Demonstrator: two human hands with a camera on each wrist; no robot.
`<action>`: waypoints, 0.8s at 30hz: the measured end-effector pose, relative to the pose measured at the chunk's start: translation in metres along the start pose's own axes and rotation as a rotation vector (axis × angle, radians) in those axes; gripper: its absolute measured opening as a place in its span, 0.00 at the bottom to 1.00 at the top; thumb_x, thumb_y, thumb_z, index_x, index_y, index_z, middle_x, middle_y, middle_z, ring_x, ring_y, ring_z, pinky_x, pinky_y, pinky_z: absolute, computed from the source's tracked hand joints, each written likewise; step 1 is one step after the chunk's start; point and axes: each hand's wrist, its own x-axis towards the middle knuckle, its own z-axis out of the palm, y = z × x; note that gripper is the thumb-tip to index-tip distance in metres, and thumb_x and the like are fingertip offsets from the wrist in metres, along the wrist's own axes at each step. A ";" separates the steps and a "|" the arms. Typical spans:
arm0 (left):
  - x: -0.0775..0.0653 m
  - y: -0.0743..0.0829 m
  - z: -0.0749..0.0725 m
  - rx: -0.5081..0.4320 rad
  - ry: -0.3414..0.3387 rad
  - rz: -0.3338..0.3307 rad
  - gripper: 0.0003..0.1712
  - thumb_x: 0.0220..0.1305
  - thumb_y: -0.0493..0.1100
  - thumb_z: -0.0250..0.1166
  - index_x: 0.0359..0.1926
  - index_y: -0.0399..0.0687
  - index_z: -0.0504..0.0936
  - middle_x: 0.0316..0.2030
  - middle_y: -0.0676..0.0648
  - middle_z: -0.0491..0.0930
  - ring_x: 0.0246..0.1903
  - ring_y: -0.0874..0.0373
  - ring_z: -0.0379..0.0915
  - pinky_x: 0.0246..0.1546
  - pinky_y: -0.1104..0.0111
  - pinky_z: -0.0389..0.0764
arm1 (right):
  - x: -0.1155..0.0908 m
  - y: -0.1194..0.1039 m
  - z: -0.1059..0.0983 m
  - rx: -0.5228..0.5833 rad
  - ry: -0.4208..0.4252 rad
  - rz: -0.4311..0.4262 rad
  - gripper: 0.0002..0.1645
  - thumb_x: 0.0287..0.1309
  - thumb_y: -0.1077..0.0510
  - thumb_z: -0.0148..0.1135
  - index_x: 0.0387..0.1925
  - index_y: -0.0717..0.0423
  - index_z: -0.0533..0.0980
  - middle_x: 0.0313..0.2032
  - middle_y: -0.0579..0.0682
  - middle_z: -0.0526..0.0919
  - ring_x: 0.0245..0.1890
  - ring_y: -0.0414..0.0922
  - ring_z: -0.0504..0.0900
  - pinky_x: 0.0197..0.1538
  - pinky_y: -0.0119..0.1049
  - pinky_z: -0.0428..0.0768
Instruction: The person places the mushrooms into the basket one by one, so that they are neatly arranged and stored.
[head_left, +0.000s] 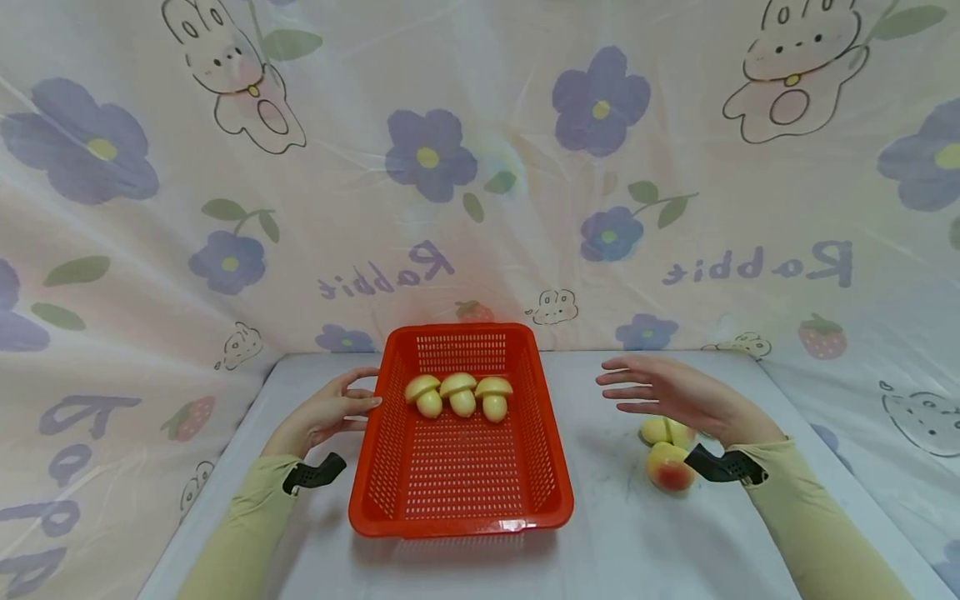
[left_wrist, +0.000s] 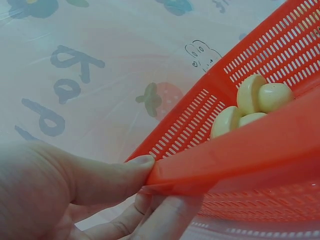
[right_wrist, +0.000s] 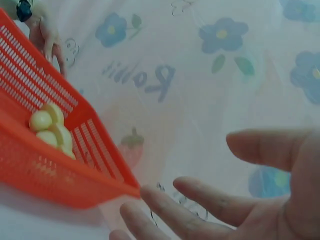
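Observation:
A red perforated plastic basket holds three pale yellow mushrooms in a row towards its far end. My left hand grips the basket's left rim; in the left wrist view the thumb lies on top of the rim and the fingers are underneath. To the right of the basket, my right hand is held apart from it with fingers extended and nothing in them. Below the right hand in the head view lies a yellow and red peach, with more yellow fruit just behind it, partly hidden by that hand.
The white table carries the basket and the fruit. A curtain printed with rabbits, flowers and strawberries hangs behind the table and along its sides. Black straps sit on both wrists.

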 end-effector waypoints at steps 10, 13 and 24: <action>-0.001 0.000 0.001 0.001 -0.007 0.002 0.40 0.64 0.37 0.64 0.71 0.48 0.54 0.46 0.36 0.75 0.39 0.49 0.80 0.41 0.55 0.82 | -0.034 0.034 -0.029 -0.125 0.020 0.008 0.30 0.75 0.48 0.39 0.69 0.61 0.59 0.64 0.59 0.67 0.63 0.56 0.68 0.64 0.53 0.66; -0.001 0.000 0.001 -0.003 -0.007 0.006 0.40 0.63 0.37 0.64 0.71 0.47 0.54 0.45 0.36 0.75 0.38 0.49 0.80 0.40 0.55 0.83 | -0.046 0.049 -0.041 -0.157 -0.019 -0.038 0.27 0.76 0.52 0.38 0.68 0.63 0.58 0.64 0.59 0.68 0.62 0.54 0.69 0.62 0.45 0.71; -0.001 0.000 0.001 -0.008 -0.011 0.010 0.40 0.64 0.36 0.64 0.72 0.47 0.53 0.44 0.37 0.76 0.38 0.49 0.80 0.40 0.55 0.82 | -0.069 0.091 -0.068 -0.249 0.040 0.030 0.31 0.72 0.57 0.48 0.68 0.69 0.54 0.64 0.66 0.64 0.57 0.39 0.74 0.59 0.46 0.73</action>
